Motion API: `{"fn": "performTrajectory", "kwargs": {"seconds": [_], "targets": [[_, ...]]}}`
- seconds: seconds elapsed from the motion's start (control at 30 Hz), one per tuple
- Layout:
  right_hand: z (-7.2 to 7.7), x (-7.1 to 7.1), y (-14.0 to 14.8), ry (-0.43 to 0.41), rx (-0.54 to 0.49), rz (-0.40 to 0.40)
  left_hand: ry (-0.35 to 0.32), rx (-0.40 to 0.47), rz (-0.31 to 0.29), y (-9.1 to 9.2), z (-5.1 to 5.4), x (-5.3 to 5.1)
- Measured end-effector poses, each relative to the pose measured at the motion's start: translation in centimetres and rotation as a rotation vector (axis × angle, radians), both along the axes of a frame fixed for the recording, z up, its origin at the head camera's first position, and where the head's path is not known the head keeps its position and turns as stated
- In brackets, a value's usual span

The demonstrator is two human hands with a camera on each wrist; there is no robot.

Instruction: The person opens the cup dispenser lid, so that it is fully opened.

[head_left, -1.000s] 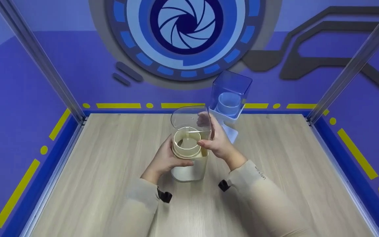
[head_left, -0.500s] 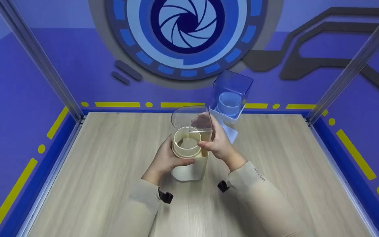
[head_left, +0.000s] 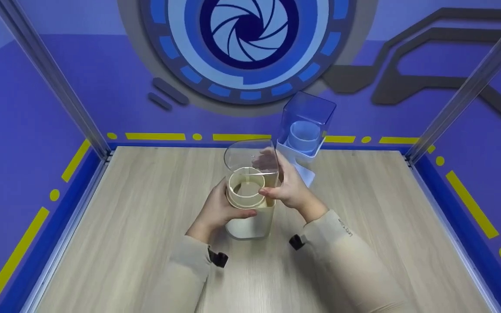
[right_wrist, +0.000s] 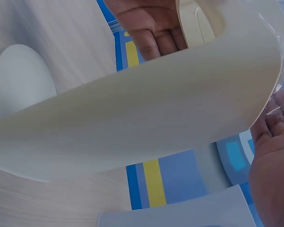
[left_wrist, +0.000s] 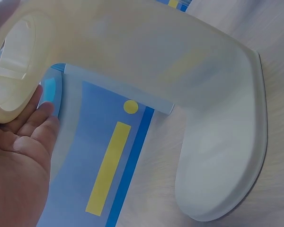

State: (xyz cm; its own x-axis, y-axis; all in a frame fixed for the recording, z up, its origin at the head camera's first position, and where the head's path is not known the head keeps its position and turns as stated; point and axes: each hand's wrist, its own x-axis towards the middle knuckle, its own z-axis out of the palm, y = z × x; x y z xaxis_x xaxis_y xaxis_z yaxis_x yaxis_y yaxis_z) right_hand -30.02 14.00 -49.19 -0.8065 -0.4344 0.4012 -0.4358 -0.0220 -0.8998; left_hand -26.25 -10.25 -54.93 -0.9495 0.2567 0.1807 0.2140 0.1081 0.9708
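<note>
A cream stand-like holder (head_left: 252,224) with a round open cup (head_left: 247,200) on its front stands on the table in the head view. A clear cover (head_left: 244,154) rises above the cup. My left hand (head_left: 218,208) holds the cup from the left, thumb across its front; in the left wrist view its fingers (left_wrist: 35,118) lie beside the cup's rim. My right hand (head_left: 292,187) grips the cover's lower right side, thumb near the cup and fingers showing through the clear plastic. In the right wrist view the cream body (right_wrist: 132,109) hides part of both hands.
A similar blue holder (head_left: 305,174) with a round cup and clear blue cover (head_left: 307,106) stands behind, just right of the hands, close to the back wall. Blue printed walls and metal posts (head_left: 472,82) bound the wooden table (head_left: 137,208).
Both hands keep their hold on the cup and the cover. The view shifts very slightly; the holder and the hands stay almost still.
</note>
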Motion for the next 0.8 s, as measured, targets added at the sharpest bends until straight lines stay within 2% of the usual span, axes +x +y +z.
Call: {"fn": "performTrajectory", "kwargs": {"seconds": [0.17, 0.3, 0.43, 0.53, 0.67, 0.8], "targets": [[0.2, 0.0, 0.1, -0.004, 0.017, 0.002, 0.022, -0.016, -0.008, -0.1, 0.0, -0.2], [-0.1, 0.1, -0.1, 0.0, 0.004, -0.039, 0.041, 0.001, 0.001, -0.3, 0.0, 0.0], [-0.6, 0.7, -0.7, 0.029, -0.016, -0.094, 0.044, 0.046, 0.045, -0.7, 0.0, 0.3], [-1.0, 1.1, -0.8, 0.052, -0.04, -0.112, 0.057, 0.045, 0.066, -0.7, 0.0, 0.5], [-1.6, 1.5, -0.5, 0.065, -0.077, -0.095, 0.08, 0.024, 0.079, -0.9, 0.1, 0.7], [-1.8, 1.7, -0.2, 0.049, -0.082, -0.067, 0.1, 0.033, 0.145, -1.5, 0.1, 0.8]]}}
